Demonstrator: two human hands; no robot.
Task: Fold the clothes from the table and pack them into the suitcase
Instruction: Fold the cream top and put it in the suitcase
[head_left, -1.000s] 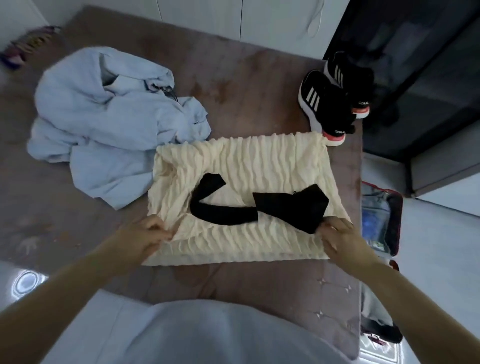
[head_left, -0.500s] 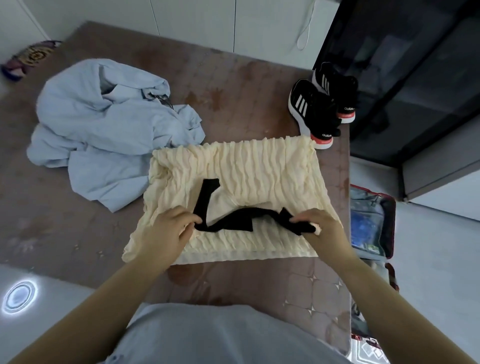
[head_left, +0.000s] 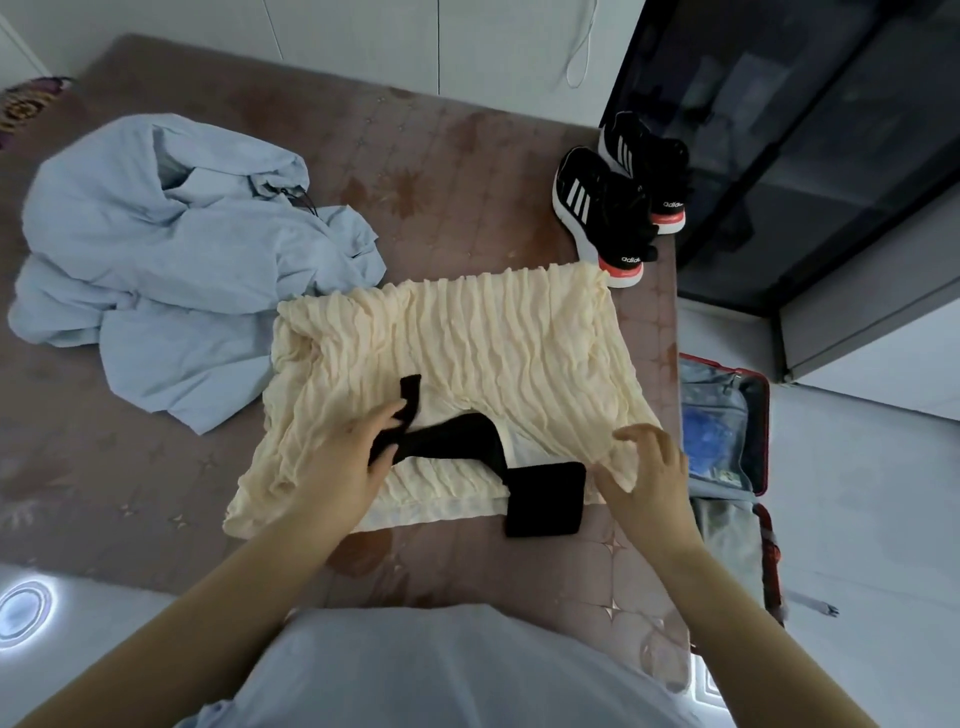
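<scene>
A cream pleated garment (head_left: 467, 343) lies spread on the brown table (head_left: 156, 493). A black ribbon (head_left: 452, 441) runs across its near part and ends in a square black flap (head_left: 545, 499) that hangs over the garment's near edge. My left hand (head_left: 343, 462) presses on the ribbon's left end, with the ribbon between thumb and fingers. My right hand (head_left: 649, 473) hovers with spread fingers over the garment's near right corner and holds nothing. A crumpled light blue hoodie (head_left: 166, 260) lies to the left. The open red-edged suitcase (head_left: 748, 431) lies on the floor to the right.
A pair of black sneakers (head_left: 613, 208) stands on the table's far right corner, just beyond the cream garment. A dark glass cabinet (head_left: 805, 130) rises behind them. White floor lies on the near left and on the right, beyond the suitcase.
Both hands moved in from the garment's corners to the black ribbon. The right hand pulled the ribbon's right end toward me, dropped it over the near edge, and opened.
</scene>
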